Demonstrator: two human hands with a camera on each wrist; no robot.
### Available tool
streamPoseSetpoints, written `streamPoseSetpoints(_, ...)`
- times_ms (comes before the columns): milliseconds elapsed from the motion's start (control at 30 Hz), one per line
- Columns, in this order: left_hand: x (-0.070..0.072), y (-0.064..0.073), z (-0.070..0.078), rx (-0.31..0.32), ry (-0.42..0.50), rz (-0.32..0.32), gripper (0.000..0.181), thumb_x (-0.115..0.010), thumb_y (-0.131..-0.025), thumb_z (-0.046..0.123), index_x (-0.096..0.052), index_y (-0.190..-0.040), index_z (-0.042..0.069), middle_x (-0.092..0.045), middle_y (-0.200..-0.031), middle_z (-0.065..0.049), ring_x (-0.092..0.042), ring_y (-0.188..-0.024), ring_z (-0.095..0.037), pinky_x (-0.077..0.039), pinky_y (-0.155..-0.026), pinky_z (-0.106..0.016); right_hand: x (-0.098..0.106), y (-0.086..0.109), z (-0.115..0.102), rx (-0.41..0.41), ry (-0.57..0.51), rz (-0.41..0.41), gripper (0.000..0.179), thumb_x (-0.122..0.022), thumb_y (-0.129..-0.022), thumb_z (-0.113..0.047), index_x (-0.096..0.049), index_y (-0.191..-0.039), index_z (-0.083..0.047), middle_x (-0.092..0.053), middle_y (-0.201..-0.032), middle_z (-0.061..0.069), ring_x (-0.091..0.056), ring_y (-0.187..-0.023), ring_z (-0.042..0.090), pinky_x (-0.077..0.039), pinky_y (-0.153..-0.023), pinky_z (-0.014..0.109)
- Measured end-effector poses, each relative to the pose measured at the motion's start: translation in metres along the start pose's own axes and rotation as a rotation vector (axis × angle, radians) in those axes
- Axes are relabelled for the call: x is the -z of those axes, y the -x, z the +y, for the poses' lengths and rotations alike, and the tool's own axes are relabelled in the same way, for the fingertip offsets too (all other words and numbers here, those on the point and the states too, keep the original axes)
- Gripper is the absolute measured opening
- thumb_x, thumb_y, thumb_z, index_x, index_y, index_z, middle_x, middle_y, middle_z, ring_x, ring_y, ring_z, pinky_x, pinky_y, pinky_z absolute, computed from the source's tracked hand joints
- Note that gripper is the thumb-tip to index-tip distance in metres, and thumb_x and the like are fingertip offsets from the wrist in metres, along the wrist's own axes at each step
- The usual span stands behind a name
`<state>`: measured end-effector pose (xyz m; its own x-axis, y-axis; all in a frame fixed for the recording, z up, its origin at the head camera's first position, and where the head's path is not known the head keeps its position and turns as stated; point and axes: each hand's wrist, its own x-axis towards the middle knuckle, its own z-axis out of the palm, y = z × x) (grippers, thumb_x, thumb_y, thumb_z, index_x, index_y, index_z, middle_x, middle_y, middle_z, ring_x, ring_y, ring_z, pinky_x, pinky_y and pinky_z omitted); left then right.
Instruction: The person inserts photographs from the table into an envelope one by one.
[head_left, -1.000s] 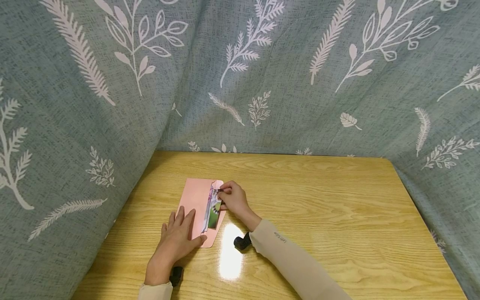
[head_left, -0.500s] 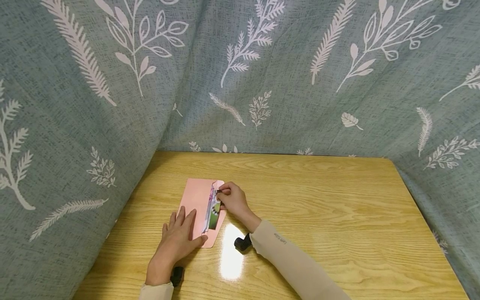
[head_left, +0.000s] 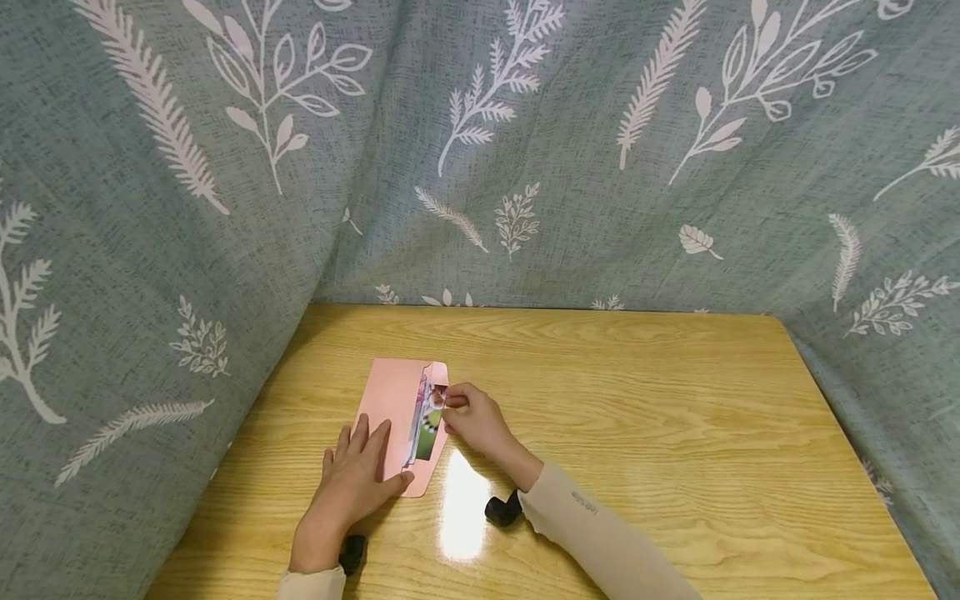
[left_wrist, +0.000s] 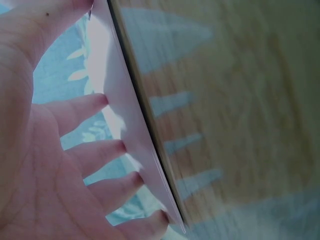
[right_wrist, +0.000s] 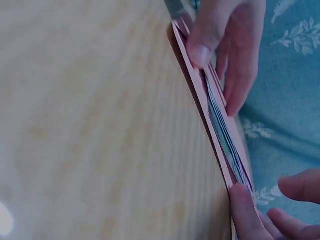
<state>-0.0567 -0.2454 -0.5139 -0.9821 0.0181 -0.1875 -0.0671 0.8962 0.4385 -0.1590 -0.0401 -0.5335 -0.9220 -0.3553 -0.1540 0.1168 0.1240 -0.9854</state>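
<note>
A pink envelope (head_left: 393, 383) lies on the table with its flap side toward the right. From its opening a stack of picture cards (head_left: 427, 440) sticks out; the top one shows green and a black-and-white striped shape. My left hand (head_left: 352, 475) rests spread on the envelope's lower left part, thumb near the bottom edge of the opening. My right hand (head_left: 480, 421) touches the card's right edge with its fingertips. In the right wrist view, one fingertip (right_wrist: 242, 200) meets the envelope while another finger stands apart from it. Several card edges (right_wrist: 225, 132) show inside the opening there.
The wooden table (head_left: 637, 417) extends to the right and behind the envelope. Patterned blue-green cloth (head_left: 562, 275) hangs at the back and both sides. Black wrist cameras, such as the right one (head_left: 502, 510), sit low beside the wrists.
My right hand has slid down and right from the card's upper corner to its right edge, and its grip has loosened. The left hand and envelope have stayed in place.
</note>
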Motion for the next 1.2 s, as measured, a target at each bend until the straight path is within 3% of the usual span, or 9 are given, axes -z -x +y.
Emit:
streamPoseSetpoints(400,0.0,0.001,0.001,-0.001,-0.001,-0.005,0.092,-0.074,-0.086,0.051,-0.035,-0.156,0.006,-0.014,-0.16,-0.032,-0.007,-0.144,-0.057,-0.008,-0.105,-0.079,-0.003,0.021,-0.001,-0.027,-0.129,-0.059,0.039,-0.066,-0.092,0.004,-0.055,-0.129,0.01,-0.06,-0.117,0.024,-0.067,-0.094,0.032,-0.06,-0.076,0.037)
streamPoseSetpoints(833,0.001,0.001,0.002,0.0,-0.014,0.0,0.092,-0.075,-0.086,0.051,-0.035,-0.155,0.005,-0.015,-0.16,-0.032,-0.009,-0.143,-0.058,-0.009,-0.105,-0.079,-0.009,0.019,-0.001,0.013,-0.13,-0.079,0.039,-0.063,-0.094,0.004,-0.055,-0.131,0.007,-0.059,-0.118,0.026,-0.067,-0.094,0.025,-0.06,-0.075,0.035)
streamPoseSetpoints(1200,0.002,0.002,0.003,0.004,-0.001,-0.013,0.092,-0.075,-0.087,0.05,-0.034,-0.156,0.006,-0.014,-0.16,-0.032,-0.007,-0.144,-0.057,-0.008,-0.105,-0.079,-0.019,0.016,-0.003,0.003,-0.143,-0.079,0.037,-0.063,-0.092,0.004,-0.057,-0.128,0.005,-0.059,-0.116,0.024,-0.069,-0.091,0.033,-0.06,-0.075,0.038)
